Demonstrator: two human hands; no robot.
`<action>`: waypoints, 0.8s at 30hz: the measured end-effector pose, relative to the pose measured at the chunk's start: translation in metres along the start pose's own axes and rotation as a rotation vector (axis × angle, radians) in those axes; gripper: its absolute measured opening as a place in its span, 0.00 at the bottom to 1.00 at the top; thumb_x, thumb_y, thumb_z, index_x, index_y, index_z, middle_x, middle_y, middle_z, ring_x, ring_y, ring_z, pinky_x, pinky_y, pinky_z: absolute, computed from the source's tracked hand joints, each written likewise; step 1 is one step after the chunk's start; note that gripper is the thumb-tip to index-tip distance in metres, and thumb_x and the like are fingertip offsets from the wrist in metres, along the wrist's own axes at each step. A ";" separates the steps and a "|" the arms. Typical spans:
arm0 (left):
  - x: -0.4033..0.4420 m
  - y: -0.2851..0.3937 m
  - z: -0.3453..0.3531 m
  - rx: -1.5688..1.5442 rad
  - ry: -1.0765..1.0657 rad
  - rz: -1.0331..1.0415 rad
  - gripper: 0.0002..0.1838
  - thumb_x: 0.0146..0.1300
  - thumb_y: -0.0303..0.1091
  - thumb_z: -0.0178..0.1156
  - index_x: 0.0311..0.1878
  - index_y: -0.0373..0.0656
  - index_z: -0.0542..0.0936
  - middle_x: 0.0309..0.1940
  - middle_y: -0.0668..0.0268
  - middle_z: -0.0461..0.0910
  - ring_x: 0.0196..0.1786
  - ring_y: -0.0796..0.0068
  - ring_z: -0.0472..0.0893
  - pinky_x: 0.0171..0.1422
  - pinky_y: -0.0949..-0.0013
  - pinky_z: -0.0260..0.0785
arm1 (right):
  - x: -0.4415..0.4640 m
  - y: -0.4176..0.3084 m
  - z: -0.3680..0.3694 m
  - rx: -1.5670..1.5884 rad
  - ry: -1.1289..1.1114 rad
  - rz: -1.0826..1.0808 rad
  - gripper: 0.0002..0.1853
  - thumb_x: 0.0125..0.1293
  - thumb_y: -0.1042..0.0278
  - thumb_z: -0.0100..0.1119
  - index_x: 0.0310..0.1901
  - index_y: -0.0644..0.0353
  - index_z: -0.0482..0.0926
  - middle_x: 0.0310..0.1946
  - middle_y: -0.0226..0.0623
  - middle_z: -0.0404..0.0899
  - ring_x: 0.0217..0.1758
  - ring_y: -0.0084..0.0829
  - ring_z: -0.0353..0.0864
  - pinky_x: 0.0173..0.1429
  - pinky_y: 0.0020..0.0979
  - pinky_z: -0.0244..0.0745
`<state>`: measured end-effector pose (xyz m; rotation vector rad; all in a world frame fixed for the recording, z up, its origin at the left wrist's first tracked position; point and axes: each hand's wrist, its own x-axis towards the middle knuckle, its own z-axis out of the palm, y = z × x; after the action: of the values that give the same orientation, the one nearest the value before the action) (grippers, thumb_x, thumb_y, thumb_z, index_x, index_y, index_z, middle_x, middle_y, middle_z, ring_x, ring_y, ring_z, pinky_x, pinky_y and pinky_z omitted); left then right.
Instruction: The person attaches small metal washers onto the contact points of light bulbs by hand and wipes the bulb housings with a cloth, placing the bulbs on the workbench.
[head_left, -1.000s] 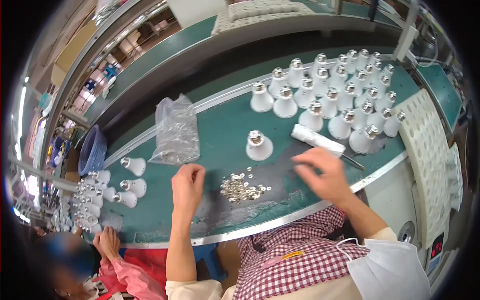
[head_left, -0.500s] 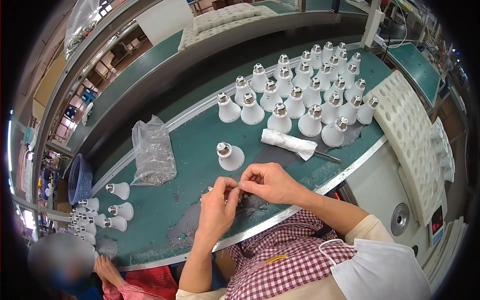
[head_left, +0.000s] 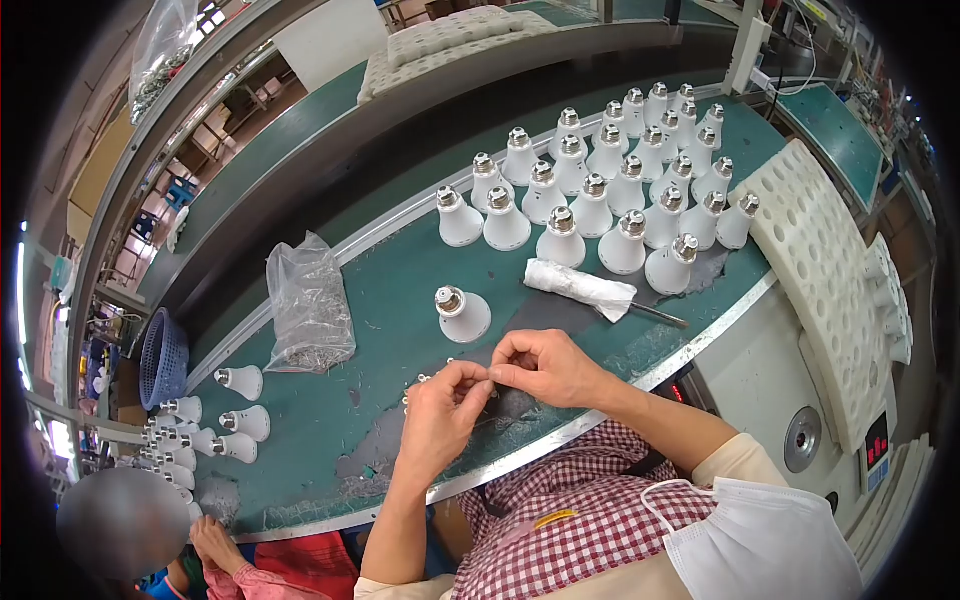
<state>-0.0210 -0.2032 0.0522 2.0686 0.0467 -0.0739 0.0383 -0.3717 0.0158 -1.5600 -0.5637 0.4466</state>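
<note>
My left hand (head_left: 441, 412) and my right hand (head_left: 549, 368) meet fingertip to fingertip over the green table, both pinched closed. Whatever lies between the fingertips is too small to make out. Beneath and behind them, a few small metal pieces (head_left: 424, 378) show; my hands hide the rest of the pile. One white bulb housing (head_left: 464, 316) with a metal screw cap stands upright just beyond my hands. Farther right lies a white-wrapped tool (head_left: 580, 286) with a metal shaft.
Many white bulbs (head_left: 561, 240) stand at the back right, beside a perforated foam tray (head_left: 815, 270). A clear plastic bag (head_left: 310, 310) lies left of centre. More bulbs (head_left: 238, 447), a blue basket (head_left: 164, 360) and a co-worker's hands (head_left: 215, 545) are at the left.
My hands were apart a second ago, with the metal pile visible between them. They have come together over it. The whole view has also shifted; little differs in the last half second.
</note>
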 end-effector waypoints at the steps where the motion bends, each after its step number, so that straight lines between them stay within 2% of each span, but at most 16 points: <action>1: 0.000 -0.001 0.001 0.000 -0.016 0.001 0.07 0.59 0.27 0.60 0.37 0.33 0.78 0.25 0.61 0.81 0.28 0.78 0.79 0.35 0.73 0.72 | 0.000 0.000 0.001 -0.001 -0.001 -0.002 0.07 0.62 0.70 0.59 0.35 0.66 0.76 0.27 0.27 0.77 0.29 0.13 0.71 0.32 0.19 0.68; 7: 0.003 -0.009 0.011 -0.142 -0.035 -0.025 0.07 0.61 0.26 0.58 0.39 0.32 0.75 0.27 0.64 0.80 0.30 0.81 0.79 0.36 0.76 0.71 | -0.002 0.000 0.005 -0.040 0.056 -0.004 0.06 0.62 0.71 0.57 0.34 0.66 0.76 0.25 0.27 0.76 0.27 0.14 0.70 0.30 0.19 0.67; 9: 0.003 -0.009 0.015 -0.212 -0.018 -0.054 0.07 0.62 0.26 0.58 0.39 0.32 0.74 0.28 0.65 0.80 0.31 0.82 0.78 0.36 0.77 0.71 | -0.002 0.000 0.006 -0.082 0.122 -0.024 0.10 0.61 0.68 0.56 0.34 0.68 0.75 0.25 0.37 0.78 0.28 0.22 0.75 0.33 0.27 0.71; 11: 0.004 -0.008 0.020 -0.343 0.039 -0.067 0.04 0.63 0.25 0.57 0.38 0.33 0.74 0.29 0.67 0.78 0.31 0.82 0.77 0.37 0.78 0.72 | -0.001 0.006 0.007 -0.063 0.139 -0.032 0.10 0.62 0.67 0.55 0.33 0.68 0.74 0.24 0.35 0.77 0.27 0.22 0.74 0.32 0.27 0.70; 13: 0.004 -0.010 0.023 -0.332 0.032 -0.038 0.04 0.63 0.24 0.57 0.38 0.34 0.74 0.29 0.67 0.78 0.31 0.82 0.77 0.37 0.78 0.72 | -0.002 0.009 0.007 -0.045 0.156 -0.037 0.10 0.63 0.67 0.55 0.33 0.67 0.74 0.23 0.34 0.76 0.26 0.23 0.73 0.31 0.27 0.70; 15: 0.002 -0.011 0.023 -0.323 0.026 -0.011 0.04 0.62 0.24 0.57 0.38 0.34 0.74 0.29 0.67 0.78 0.30 0.82 0.77 0.37 0.77 0.72 | -0.002 0.008 0.005 0.326 0.042 0.203 0.09 0.64 0.67 0.54 0.30 0.64 0.73 0.21 0.30 0.72 0.23 0.23 0.69 0.29 0.27 0.67; 16: -0.001 -0.011 0.022 -0.404 0.012 0.010 0.04 0.62 0.24 0.57 0.38 0.34 0.74 0.29 0.67 0.78 0.30 0.82 0.77 0.37 0.78 0.71 | -0.002 0.006 0.005 0.326 0.042 0.204 0.09 0.64 0.67 0.54 0.30 0.64 0.73 0.21 0.30 0.72 0.23 0.23 0.69 0.29 0.27 0.67; 18: -0.002 -0.012 0.019 -0.484 -0.003 0.028 0.04 0.62 0.24 0.57 0.38 0.34 0.74 0.29 0.68 0.78 0.30 0.83 0.77 0.36 0.78 0.71 | -0.006 -0.004 0.004 0.850 -0.055 0.349 0.09 0.65 0.67 0.52 0.28 0.60 0.71 0.22 0.27 0.68 0.23 0.22 0.66 0.29 0.25 0.65; 19: -0.002 -0.014 0.014 -0.410 0.031 0.048 0.03 0.62 0.24 0.58 0.37 0.34 0.75 0.28 0.69 0.78 0.30 0.84 0.76 0.36 0.79 0.70 | -0.005 -0.012 0.000 0.852 -0.054 0.351 0.09 0.65 0.67 0.52 0.28 0.60 0.71 0.22 0.27 0.68 0.23 0.22 0.66 0.29 0.25 0.65; 20: -0.001 -0.016 0.008 -0.336 0.066 0.068 0.03 0.61 0.24 0.58 0.36 0.34 0.76 0.27 0.70 0.78 0.31 0.86 0.75 0.36 0.80 0.69 | -0.002 -0.022 -0.008 1.007 0.009 0.344 0.09 0.65 0.68 0.52 0.27 0.59 0.70 0.23 0.28 0.68 0.24 0.21 0.66 0.30 0.25 0.65; 21: 0.007 -0.014 -0.005 -0.061 0.152 0.130 0.03 0.59 0.24 0.59 0.34 0.35 0.77 0.24 0.68 0.77 0.31 0.85 0.75 0.35 0.79 0.68 | 0.002 -0.028 -0.016 1.161 0.075 0.332 0.09 0.66 0.68 0.51 0.27 0.59 0.69 0.24 0.28 0.68 0.26 0.21 0.66 0.32 0.25 0.66; 23: 0.035 -0.001 -0.036 0.128 0.393 0.187 0.03 0.57 0.24 0.60 0.32 0.36 0.77 0.22 0.64 0.78 0.27 0.76 0.77 0.33 0.73 0.69 | 0.008 -0.028 -0.025 1.066 0.065 0.255 0.08 0.66 0.67 0.50 0.30 0.57 0.68 0.26 0.27 0.65 0.29 0.22 0.63 0.33 0.26 0.62; 24: 0.049 0.012 -0.050 0.323 0.447 0.164 0.03 0.56 0.25 0.61 0.33 0.37 0.78 0.25 0.62 0.79 0.29 0.70 0.78 0.35 0.69 0.69 | 0.009 -0.029 -0.025 1.019 0.066 0.231 0.08 0.67 0.67 0.49 0.29 0.57 0.68 0.25 0.27 0.65 0.28 0.22 0.63 0.33 0.26 0.62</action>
<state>0.0302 -0.1652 0.0828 2.3651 0.1470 0.5134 0.0584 -0.3855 0.0467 -0.6475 -0.0475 0.7106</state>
